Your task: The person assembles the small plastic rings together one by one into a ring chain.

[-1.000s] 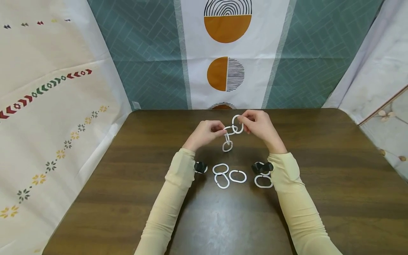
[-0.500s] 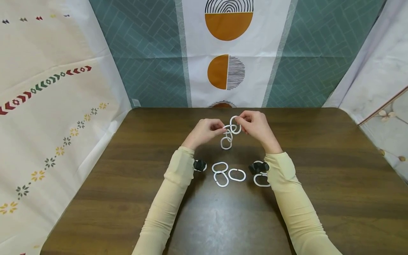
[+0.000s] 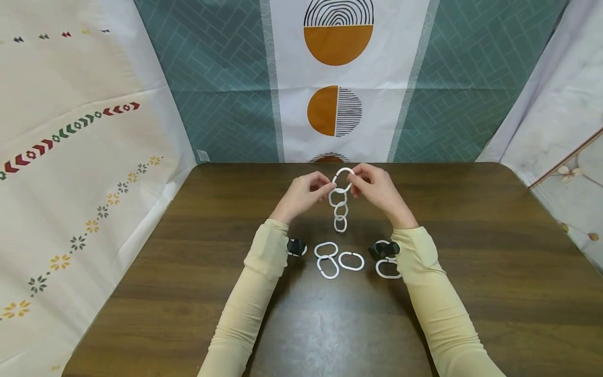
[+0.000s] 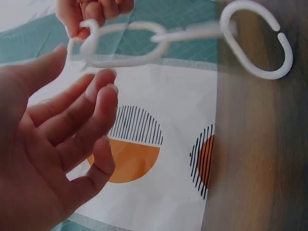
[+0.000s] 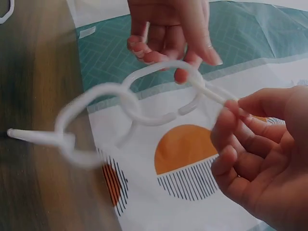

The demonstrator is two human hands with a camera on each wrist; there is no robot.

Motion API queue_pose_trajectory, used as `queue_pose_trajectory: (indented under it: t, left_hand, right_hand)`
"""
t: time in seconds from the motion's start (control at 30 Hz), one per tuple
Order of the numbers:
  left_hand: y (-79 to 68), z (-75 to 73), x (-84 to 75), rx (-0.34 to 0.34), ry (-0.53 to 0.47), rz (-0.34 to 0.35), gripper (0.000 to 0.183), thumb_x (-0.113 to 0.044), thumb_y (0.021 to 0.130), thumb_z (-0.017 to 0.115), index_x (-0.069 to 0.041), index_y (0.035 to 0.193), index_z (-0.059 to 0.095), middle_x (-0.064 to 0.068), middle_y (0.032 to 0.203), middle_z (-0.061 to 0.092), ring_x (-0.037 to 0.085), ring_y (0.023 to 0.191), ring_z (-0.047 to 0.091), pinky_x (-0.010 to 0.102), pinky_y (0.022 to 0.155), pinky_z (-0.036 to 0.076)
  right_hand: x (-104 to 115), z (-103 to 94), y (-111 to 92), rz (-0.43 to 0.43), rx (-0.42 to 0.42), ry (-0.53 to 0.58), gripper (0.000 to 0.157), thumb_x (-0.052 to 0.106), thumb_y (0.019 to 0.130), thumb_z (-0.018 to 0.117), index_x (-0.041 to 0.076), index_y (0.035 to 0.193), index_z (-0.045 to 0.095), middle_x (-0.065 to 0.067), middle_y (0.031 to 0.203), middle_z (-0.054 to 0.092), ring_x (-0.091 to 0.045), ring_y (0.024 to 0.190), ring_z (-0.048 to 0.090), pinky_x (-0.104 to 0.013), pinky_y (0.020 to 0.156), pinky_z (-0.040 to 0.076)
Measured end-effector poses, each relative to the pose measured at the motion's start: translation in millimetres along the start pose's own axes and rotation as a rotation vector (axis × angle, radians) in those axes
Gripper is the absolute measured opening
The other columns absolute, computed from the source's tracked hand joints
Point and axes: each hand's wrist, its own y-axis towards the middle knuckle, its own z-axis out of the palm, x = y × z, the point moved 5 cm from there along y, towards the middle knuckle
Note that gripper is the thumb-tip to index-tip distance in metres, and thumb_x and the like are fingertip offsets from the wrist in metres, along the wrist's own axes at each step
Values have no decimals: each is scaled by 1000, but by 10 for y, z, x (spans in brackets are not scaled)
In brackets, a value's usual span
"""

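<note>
My right hand (image 3: 377,188) pinches the top link of a chain of white plastic C-shaped links; this top link (image 3: 344,168) is held up over the far part of the table. Several more links hang below it in a line, the lowest link (image 3: 340,231) dangling free. My left hand (image 3: 303,195) is at the left side of the top link. In the left wrist view its thumb and fingers stand apart, fingertips right by the second link (image 4: 120,63). The right wrist view has the right thumb and index fingertip on the top link (image 5: 214,95).
On the brown table (image 3: 188,272) nearer the body lie two overlapping white links (image 3: 318,263), a single link (image 3: 351,269) and another link (image 3: 389,277) at right. Others are partly hidden behind the black wrist cameras (image 3: 296,246). Patterned cloths hang behind and beside the table.
My left fingers have come off the second link, which they pinched before. The chain has dropped to hang straight down from the top link, which the right hand still holds.
</note>
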Motion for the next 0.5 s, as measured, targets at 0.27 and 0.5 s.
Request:
queue_pose_trajectory:
  t: [0.27, 0.5]
  left_hand:
    - [-21, -38, 1, -38, -28, -3, 22, -27, 95, 63, -6, 104, 66, 19, 87, 69, 25, 76, 64, 23, 68, 51]
    - [0, -119, -34, -87, -40, 66, 17, -21, 94, 64, -5, 99, 68, 15, 84, 67, 28, 76, 62, 23, 64, 45]
  right_hand:
    - [-15, 57, -16, 25, 77, 188, 16, 6, 97, 53, -6, 107, 50, -2, 73, 66, -5, 65, 66, -19, 67, 52]
    - [46, 112, -20, 29, 140, 206, 17, 3, 97, 53, -5, 110, 48, -10, 81, 69, -7, 69, 68, -23, 71, 51]
